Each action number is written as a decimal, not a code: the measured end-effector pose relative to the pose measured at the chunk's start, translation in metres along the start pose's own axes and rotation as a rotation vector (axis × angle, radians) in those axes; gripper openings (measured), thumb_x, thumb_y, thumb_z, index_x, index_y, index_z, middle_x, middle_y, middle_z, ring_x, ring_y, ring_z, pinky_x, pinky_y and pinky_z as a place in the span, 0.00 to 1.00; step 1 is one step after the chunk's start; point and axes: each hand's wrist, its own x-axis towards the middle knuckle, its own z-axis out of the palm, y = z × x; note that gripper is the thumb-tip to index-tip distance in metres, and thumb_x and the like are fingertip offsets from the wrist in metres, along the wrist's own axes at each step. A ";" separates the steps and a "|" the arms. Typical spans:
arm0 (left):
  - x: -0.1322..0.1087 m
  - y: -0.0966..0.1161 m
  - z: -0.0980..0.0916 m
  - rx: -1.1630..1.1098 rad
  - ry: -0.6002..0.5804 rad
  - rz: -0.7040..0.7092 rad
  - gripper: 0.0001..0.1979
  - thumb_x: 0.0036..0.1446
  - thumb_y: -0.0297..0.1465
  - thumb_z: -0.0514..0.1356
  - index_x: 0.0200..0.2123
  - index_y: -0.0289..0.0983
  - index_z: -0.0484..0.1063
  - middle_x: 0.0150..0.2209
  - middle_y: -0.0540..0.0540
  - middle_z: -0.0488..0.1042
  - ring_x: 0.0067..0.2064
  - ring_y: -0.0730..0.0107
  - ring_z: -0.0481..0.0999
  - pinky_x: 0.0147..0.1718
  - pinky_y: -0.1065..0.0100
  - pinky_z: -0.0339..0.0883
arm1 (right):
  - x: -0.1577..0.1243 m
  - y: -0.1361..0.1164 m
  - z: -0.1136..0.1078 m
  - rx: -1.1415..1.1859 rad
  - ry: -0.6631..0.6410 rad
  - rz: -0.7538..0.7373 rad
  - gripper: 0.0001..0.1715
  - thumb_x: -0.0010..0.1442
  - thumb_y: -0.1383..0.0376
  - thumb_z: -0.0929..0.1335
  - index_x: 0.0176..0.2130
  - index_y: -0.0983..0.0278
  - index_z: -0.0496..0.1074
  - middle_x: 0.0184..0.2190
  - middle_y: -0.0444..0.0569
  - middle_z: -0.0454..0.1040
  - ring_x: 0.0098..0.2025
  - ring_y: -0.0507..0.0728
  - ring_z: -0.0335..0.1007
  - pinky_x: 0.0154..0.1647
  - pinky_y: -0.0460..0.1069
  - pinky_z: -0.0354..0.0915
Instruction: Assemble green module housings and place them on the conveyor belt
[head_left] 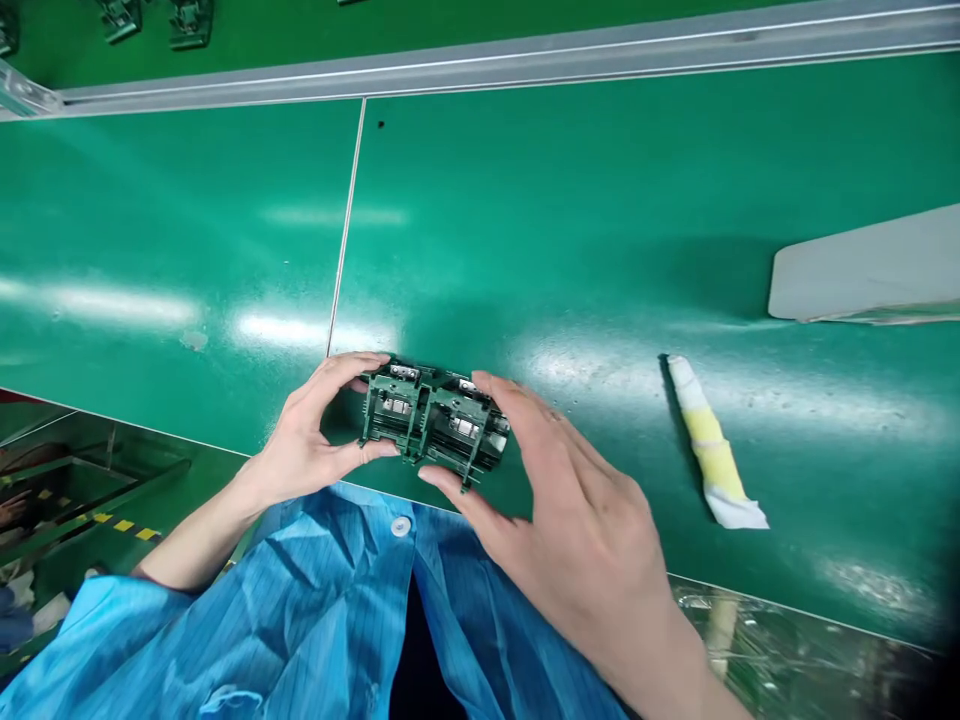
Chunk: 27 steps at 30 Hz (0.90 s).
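Note:
Dark green plastic terminal blocks with small silver metal parts are between my two hands, close to the table's front edge. My left hand grips their left end, fingers over the far side and thumb along the near side. Around the right end closes my right hand, its index finger on top at the far corner and its thumb at the near side. The left and right parts of the blocks meet at a slight angle in the middle; whether they are joined there I cannot tell.
To the right lies a wrapped yellow and white roll on the green table. A pale grey panel juts in from the right edge. Behind runs a metal rail, with more dark green pieces on the surface beyond it.

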 end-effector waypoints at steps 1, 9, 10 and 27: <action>-0.001 0.002 0.001 -0.050 0.014 0.007 0.30 0.53 0.33 0.71 0.59 0.42 0.68 0.57 0.39 0.73 0.59 0.58 0.73 0.52 0.63 0.73 | 0.001 -0.004 -0.006 -0.037 -0.005 -0.019 0.34 0.70 0.60 0.68 0.68 0.68 0.54 0.56 0.61 0.71 0.57 0.67 0.72 0.55 0.59 0.76; 0.004 0.005 0.010 -0.413 0.054 0.036 0.33 0.48 0.37 0.74 0.56 0.41 0.70 0.54 0.40 0.76 0.56 0.63 0.77 0.54 0.67 0.73 | 0.007 -0.032 -0.042 -0.301 -0.072 -0.112 0.35 0.68 0.66 0.66 0.70 0.67 0.54 0.61 0.59 0.66 0.58 0.69 0.70 0.44 0.56 0.79; 0.005 0.004 0.011 -0.426 0.041 0.037 0.33 0.48 0.37 0.74 0.56 0.41 0.70 0.54 0.39 0.76 0.55 0.63 0.77 0.54 0.67 0.73 | 0.008 -0.034 -0.045 -0.312 -0.078 -0.127 0.36 0.68 0.66 0.67 0.70 0.65 0.55 0.61 0.58 0.66 0.58 0.69 0.70 0.44 0.56 0.79; 0.007 0.062 -0.005 0.468 0.016 0.182 0.26 0.55 0.35 0.69 0.57 0.41 0.68 0.48 0.40 0.72 0.49 0.56 0.73 0.44 0.59 0.72 | -0.020 0.020 0.019 0.647 0.087 0.184 0.32 0.68 0.52 0.70 0.62 0.60 0.56 0.62 0.59 0.65 0.64 0.62 0.63 0.60 0.59 0.71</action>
